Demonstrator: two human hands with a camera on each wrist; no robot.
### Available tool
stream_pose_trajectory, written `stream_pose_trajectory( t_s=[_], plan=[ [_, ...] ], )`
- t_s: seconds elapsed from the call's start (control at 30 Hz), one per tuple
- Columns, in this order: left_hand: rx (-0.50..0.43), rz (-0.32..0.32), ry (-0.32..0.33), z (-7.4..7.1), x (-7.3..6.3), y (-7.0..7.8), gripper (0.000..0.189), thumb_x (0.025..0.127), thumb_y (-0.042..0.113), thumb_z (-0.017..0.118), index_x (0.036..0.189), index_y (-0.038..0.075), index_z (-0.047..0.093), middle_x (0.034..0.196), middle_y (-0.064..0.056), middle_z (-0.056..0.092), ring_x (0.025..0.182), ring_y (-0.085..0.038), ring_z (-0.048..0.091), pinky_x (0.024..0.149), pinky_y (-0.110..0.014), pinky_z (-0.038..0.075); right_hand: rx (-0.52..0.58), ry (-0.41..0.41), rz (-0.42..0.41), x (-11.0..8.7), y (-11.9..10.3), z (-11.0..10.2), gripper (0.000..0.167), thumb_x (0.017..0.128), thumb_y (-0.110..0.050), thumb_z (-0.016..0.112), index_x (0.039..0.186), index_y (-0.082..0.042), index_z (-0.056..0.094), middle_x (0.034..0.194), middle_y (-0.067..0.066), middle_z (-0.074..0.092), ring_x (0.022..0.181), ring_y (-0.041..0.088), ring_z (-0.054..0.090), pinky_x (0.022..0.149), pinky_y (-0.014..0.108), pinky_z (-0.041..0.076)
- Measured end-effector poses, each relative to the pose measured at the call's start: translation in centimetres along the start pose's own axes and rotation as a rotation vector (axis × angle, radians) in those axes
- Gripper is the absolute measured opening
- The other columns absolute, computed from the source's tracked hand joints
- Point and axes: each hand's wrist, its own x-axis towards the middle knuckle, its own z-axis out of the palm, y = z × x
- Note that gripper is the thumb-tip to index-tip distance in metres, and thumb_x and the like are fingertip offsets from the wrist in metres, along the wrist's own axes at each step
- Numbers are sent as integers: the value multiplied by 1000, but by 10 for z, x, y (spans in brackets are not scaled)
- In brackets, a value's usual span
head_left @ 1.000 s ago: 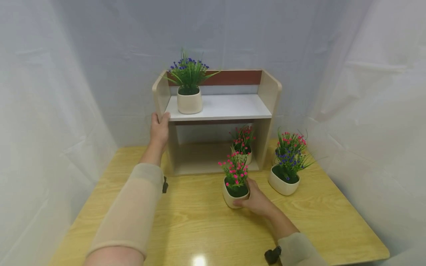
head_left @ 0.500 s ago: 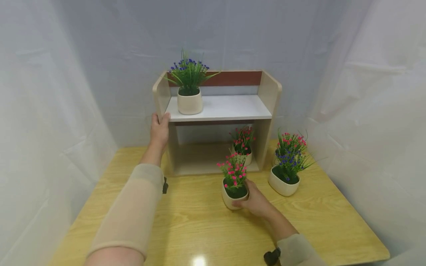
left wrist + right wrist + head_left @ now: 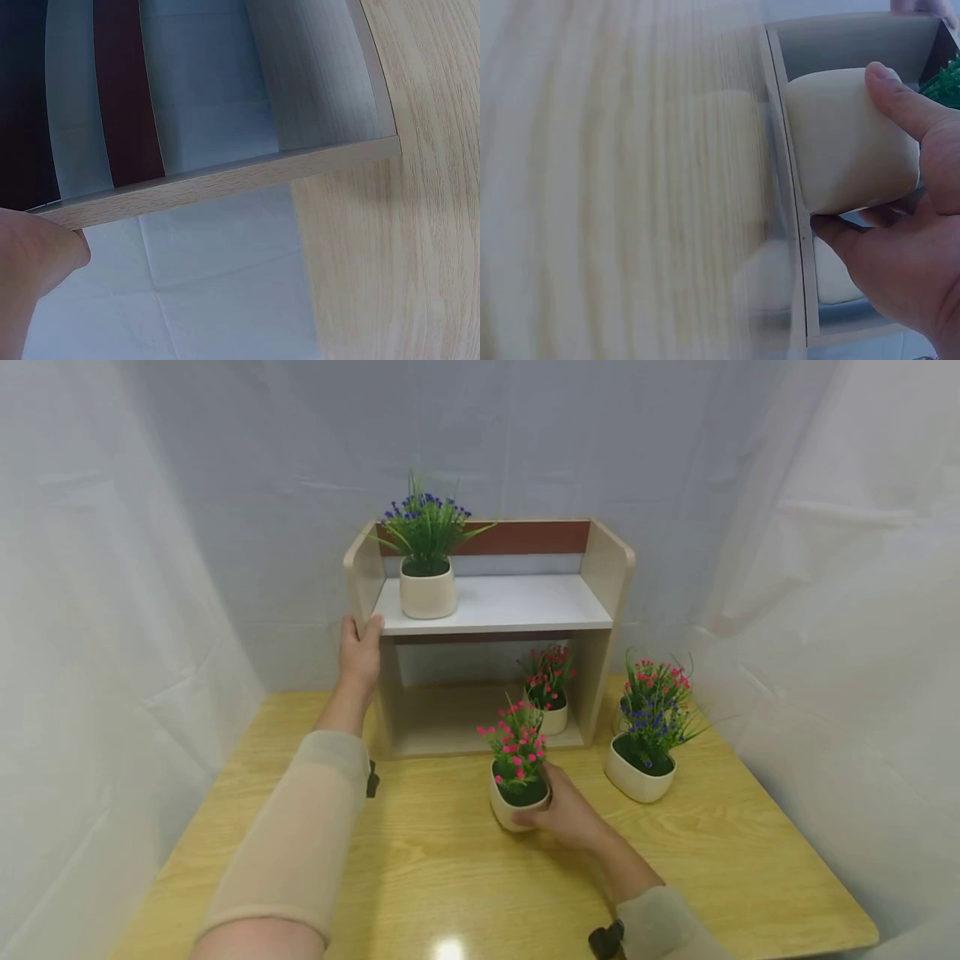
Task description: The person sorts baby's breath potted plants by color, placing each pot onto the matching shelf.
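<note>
In the head view my left hand [image 3: 360,656] grips the left side panel of a two-tier wooden shelf [image 3: 491,628], level with its white upper board. The left wrist view shows part of this hand [image 3: 37,255] at the panel's edge. My right hand [image 3: 566,810] holds a cream pot [image 3: 510,812] of pink artificial flowers [image 3: 517,747], thumb on its near side. The pot is upright, close over the table in front of the shelf. In the right wrist view, thumb and fingers span the pot [image 3: 847,142]; the fingers' far ends are partly hidden.
A purple-flowered pot [image 3: 428,593] stands on the upper board's left. A red-flowered pot [image 3: 553,718] sits at the lower right inside the shelf. Another purple-flowered pot [image 3: 637,777] stands on the wooden table [image 3: 435,877] to the right, partly hiding pink-red flowers [image 3: 660,677] behind.
My right hand has shifted a little to the left with the pink-flowered pot. My left hand stays on the shelf's side panel, and the other pots have not moved.
</note>
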Motion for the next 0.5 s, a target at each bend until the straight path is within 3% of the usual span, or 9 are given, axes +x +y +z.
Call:
stream_pose_trajectory(
  t_s=[0.5],
  plan=[
    [14,-16,-4,0,-1,1,62,112,51,51,162,18,34,170,-9,41,157,-25,37,136,-45,23,10,41,7,15,-2,6,105,84,-32,96,164,-1,36,164,25,47,154,46,45,131,65,32]
  ],
)
